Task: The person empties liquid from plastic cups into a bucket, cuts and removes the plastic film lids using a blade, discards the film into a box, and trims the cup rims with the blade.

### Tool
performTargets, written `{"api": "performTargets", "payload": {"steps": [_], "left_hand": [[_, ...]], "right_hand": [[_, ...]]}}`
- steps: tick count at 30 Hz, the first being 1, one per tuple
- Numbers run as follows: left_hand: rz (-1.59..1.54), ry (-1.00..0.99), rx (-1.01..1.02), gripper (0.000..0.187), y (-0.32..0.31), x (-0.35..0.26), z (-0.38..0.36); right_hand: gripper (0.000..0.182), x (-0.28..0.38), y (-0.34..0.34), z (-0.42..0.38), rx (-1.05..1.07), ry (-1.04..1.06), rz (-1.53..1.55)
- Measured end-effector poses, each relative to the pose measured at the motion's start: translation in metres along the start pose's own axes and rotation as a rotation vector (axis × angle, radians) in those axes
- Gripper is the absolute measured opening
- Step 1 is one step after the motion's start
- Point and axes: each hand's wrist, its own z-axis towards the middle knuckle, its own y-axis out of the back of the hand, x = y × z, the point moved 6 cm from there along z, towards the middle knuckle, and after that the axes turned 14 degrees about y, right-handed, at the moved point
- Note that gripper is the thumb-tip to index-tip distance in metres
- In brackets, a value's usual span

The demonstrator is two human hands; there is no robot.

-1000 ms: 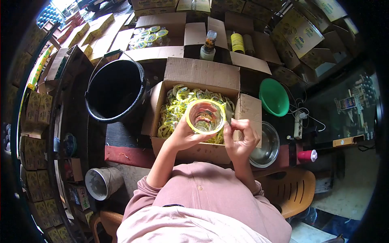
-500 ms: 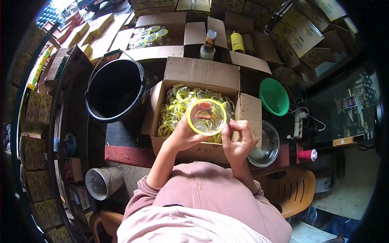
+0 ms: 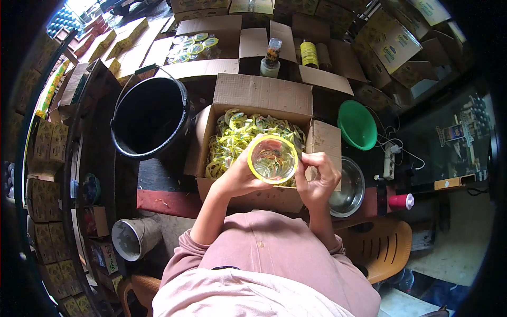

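A clear plastic cup with a yellow rim is held over the near part of an open cardboard box, its mouth facing up toward me. My left hand wraps round the cup's left side. At the cup's right edge is my right hand, its thumb and index finger pinched together; a thin dark piece shows by the fingertips, too unclear to name. The cardboard box holds a heap of yellow and clear plastic strips.
A black bucket stands left of the box, a grey pail lower left. To the right are a green basin, a clear bowl, a power strip and a pink object. An orange chair is lower right.
The cup and my left hand have shifted slightly toward me and to the right. My right hand has moved a little to the right.
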Motion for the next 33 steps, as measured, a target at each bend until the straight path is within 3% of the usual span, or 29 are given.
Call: {"api": "performTargets", "payload": {"steps": [4, 16, 19, 23, 24, 28, 33], "left_hand": [[-0.011, 0.056, 0.079, 0.069, -0.004, 0.003, -0.001], [-0.056, -0.011, 0.044, 0.08, 0.0, 0.012, 0.0], [0.074, -0.042, 0.072, 0.079, -0.005, 0.006, 0.0], [-0.186, -0.065, -0.003, 0.083, -0.002, 0.033, 0.003], [-0.117, -0.137, 0.013, 0.079, -0.002, 0.02, 0.007], [-0.311, -0.059, -0.049, 0.067, -0.002, 0.008, 0.007], [-0.425, -0.067, -0.051, 0.068, -0.003, 0.007, 0.006]], "right_hand": [[0.015, -0.001, 0.0, 0.004, 0.0, -0.003, 0.013], [0.014, -0.002, 0.0, 0.001, 0.009, -0.033, 0.028], [0.012, -0.006, -0.001, -0.001, -0.012, -0.042, 0.017], [0.011, -0.005, 0.002, 0.002, -0.097, -0.091, -0.054], [0.011, -0.005, 0.002, 0.003, -0.103, -0.088, -0.077], [0.012, -0.003, 0.002, 0.002, -0.135, -0.07, -0.107], [0.011, 0.006, -0.004, -0.003, -0.129, -0.068, -0.067]]}}
